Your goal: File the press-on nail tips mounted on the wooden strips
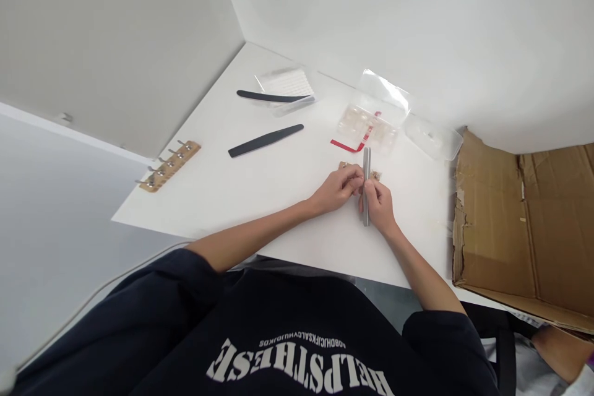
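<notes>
My right hand is wrapped around a grey nail file, which stands nearly lengthwise away from me. Close against the file's left side, my left hand has its fingers pinched together; whatever they hold is hidden or too small to name. Behind the hands, parts of a small wooden piece show on the white table. Just beyond lies a clear case with pale nail tips in its compartments and a red strip across and beside it.
Two black nail files lie left of centre, one over a clear packet of white pieces. A wooden strip with metal clips sits at the left edge. An open cardboard box stands right, near another person's arm.
</notes>
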Action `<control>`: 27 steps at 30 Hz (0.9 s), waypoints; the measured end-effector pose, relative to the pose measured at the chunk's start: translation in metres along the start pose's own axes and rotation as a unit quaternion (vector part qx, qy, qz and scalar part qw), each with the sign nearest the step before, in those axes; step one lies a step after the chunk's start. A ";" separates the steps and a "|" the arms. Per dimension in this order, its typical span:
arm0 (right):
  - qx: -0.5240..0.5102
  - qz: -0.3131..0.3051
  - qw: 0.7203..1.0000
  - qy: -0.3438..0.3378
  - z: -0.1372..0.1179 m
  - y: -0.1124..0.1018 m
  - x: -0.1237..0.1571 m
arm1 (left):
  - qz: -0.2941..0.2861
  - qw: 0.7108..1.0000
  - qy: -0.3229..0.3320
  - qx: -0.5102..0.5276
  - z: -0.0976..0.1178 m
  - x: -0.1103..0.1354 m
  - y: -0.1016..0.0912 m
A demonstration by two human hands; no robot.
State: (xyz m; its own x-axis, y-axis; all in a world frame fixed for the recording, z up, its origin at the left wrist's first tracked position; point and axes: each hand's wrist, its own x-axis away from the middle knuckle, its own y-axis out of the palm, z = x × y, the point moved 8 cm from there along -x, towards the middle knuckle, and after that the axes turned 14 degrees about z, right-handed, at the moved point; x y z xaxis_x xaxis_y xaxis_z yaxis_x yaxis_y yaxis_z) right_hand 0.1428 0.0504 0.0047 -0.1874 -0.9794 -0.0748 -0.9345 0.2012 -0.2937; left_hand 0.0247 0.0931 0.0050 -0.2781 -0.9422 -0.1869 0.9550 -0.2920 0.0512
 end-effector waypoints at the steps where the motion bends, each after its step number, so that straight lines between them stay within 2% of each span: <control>1: -0.003 0.001 1.000 -0.002 -0.001 -0.001 -0.001 | -0.013 1.000 0.000 -0.005 0.000 0.001 0.002; 6: 0.002 -0.035 0.999 0.008 0.000 0.004 -0.001 | 0.050 0.998 -0.014 0.032 -0.001 0.000 -0.005; 12: 0.012 0.002 1.000 0.009 0.000 0.001 -0.001 | 0.097 0.991 -0.054 0.077 -0.009 -0.003 -0.012; 14: 0.015 -0.004 1.000 0.002 -0.001 0.002 0.000 | 0.112 0.987 -0.067 0.089 -0.012 -0.004 -0.014; 17: 0.015 -0.018 1.000 0.001 0.000 0.004 0.000 | 0.079 0.993 -0.049 0.072 -0.008 -0.003 -0.009; 21: 0.011 0.000 1.000 -0.001 0.002 -0.001 -0.002 | 0.018 0.999 -0.019 0.021 -0.002 0.001 0.000; 27: 0.004 -0.040 0.999 0.013 0.006 0.006 0.002 | 0.083 0.995 -0.031 0.037 -0.001 -0.002 -0.009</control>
State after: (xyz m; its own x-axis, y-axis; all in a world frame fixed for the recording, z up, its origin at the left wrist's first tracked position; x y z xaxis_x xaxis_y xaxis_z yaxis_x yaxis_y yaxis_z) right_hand 0.1385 0.0500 -0.0032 -0.1198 -0.9925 -0.0263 -0.9445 0.1220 -0.3050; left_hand 0.0165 0.0981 0.0037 -0.1255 -0.9861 -0.1088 0.9788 -0.1409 0.1484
